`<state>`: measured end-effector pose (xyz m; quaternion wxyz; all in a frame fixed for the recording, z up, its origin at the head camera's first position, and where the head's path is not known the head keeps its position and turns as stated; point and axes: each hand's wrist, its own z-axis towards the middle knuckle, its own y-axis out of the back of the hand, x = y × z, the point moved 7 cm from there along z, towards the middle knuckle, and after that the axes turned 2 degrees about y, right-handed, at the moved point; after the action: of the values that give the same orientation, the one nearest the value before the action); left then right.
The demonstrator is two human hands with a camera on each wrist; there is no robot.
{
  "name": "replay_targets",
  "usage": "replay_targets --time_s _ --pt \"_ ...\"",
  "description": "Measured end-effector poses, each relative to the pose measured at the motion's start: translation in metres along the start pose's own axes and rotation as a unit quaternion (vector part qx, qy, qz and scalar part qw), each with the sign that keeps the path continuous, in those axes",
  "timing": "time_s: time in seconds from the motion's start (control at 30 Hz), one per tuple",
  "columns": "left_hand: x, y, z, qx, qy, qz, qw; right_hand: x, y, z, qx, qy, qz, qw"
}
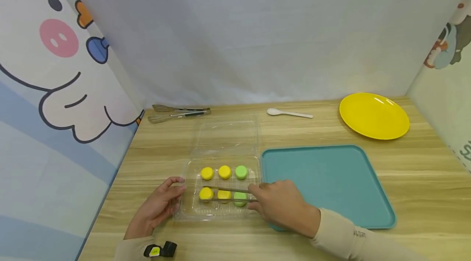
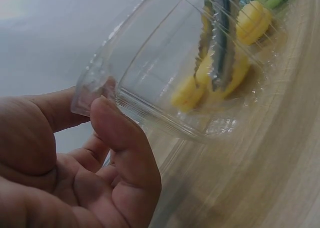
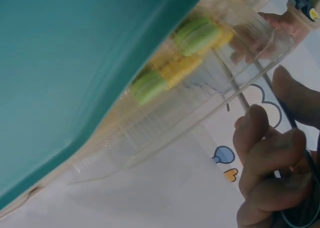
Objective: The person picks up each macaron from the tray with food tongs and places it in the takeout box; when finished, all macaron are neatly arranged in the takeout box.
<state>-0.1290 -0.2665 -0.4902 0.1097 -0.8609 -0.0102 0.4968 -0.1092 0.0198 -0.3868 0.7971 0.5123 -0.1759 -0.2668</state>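
Observation:
A clear plastic container (image 1: pixel 191 208) holds yellow and green macarons in two rows, its lid (image 1: pixel 226 136) folded back behind it. My left hand (image 1: pixel 160 201) pinches the container's left rim between thumb and finger, seen closely in the left wrist view. Slim metal tongs (image 1: pixel 243 190) are gripped in my right hand (image 1: pixel 281 204). Their arms reach left over the front row, with the serrated tips on either side of the front-left yellow macaron (image 1: pixel 206 192). A green macaron (image 3: pixel 196 36) shows through the container wall in the right wrist view.
Right of the container lies a teal tray (image 1: pixel 324 171), partly under my right forearm. Farther back are a yellow plate (image 1: pixel 373 116), a white spoon (image 1: pixel 290 113) and another pair of tongs (image 1: pixel 180 114). Printed walls and a pale curtain border the wooden table (image 1: pixel 423 179).

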Motion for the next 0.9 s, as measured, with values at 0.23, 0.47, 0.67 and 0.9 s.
replay_targets --time_s 0.23,0.47,0.67,0.9 --pt "-0.002 -0.002 0.000 0.011 -0.008 -0.006 0.9999 -0.004 0.000 -0.003 0.015 -0.011 0.015 0.9997" --pt "-0.001 -0.001 -0.001 0.016 -0.009 -0.011 0.9998 -0.009 0.001 -0.010 0.003 -0.024 0.047 0.9986" --pt "-0.001 0.000 -0.003 0.009 -0.008 -0.002 0.9999 -0.017 0.001 -0.016 -0.003 -0.041 0.068 0.9968" --pt "-0.002 -0.001 -0.003 0.008 -0.010 -0.003 0.9999 -0.033 0.006 -0.029 -0.011 -0.064 0.084 0.9944"
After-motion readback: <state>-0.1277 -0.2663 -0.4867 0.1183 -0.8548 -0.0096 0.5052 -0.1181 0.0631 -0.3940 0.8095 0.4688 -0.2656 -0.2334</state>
